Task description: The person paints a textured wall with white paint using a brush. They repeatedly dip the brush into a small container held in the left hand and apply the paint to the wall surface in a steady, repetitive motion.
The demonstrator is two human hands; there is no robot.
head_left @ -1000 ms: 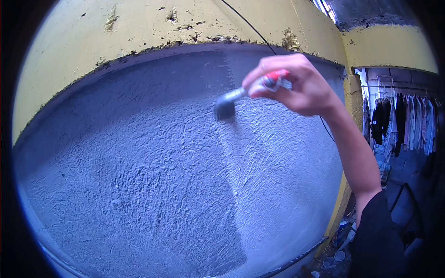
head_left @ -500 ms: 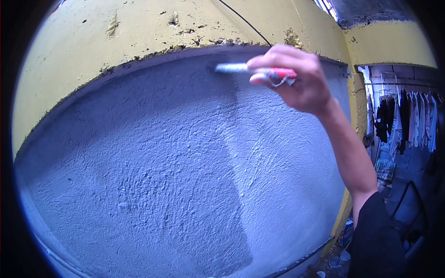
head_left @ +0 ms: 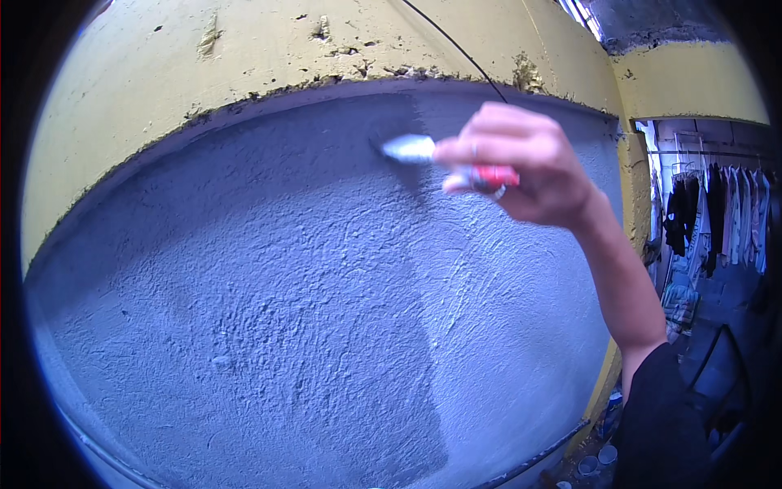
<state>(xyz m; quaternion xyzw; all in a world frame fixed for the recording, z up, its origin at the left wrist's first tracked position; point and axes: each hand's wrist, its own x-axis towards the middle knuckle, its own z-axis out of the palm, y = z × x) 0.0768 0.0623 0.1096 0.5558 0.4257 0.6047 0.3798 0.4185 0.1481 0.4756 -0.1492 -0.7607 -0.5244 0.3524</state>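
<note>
Your right hand (head_left: 521,167) grips the red-handled brush (head_left: 411,150) around one o'clock, its blurred head aimed toward nine, likely so the bristles reach the grey wall (head_left: 521,326) while your knuckles stand off it; a darker area (head_left: 285,326) spreads at eight. Your left hand is out of view, so I cannot tell its state

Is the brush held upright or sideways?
Roughly sideways: the brush points its pale end left from the right hand, its red handle lying to the right.
</note>
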